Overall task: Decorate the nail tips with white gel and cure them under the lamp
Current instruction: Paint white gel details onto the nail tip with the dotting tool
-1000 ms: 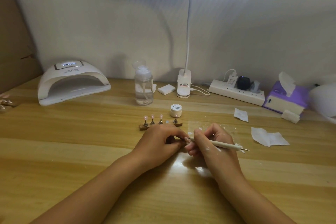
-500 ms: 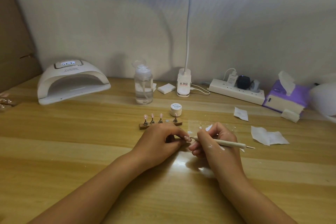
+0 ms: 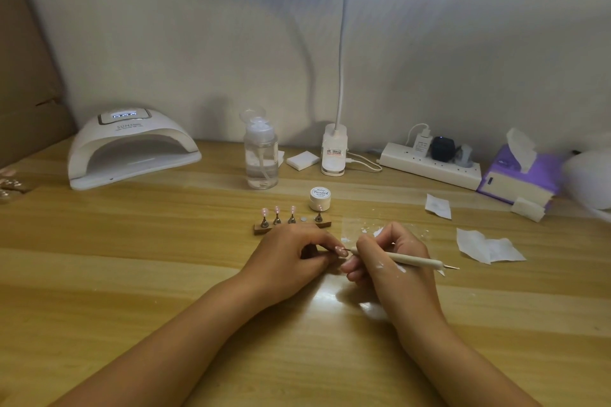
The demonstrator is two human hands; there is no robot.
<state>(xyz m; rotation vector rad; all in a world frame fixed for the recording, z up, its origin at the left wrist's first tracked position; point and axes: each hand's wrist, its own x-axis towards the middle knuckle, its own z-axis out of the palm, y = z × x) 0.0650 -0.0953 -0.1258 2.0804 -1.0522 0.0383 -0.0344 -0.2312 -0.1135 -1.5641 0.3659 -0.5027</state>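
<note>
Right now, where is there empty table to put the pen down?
Bare wood lies between the curing lamp and the nail stand, and along the near edge left of the left hand. The right side is crowded: paper wipes, tissue box, power strip.

The two forearms are bare, like the left hand (image 3: 284,261). The back of the right hand (image 3: 396,284) has several small white smears.

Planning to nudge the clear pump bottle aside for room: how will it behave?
The pump bottle is tall and narrow, so a push near its top would probably tip it. It looks partly filled with clear liquid, so a low push likely slides it.
</note>
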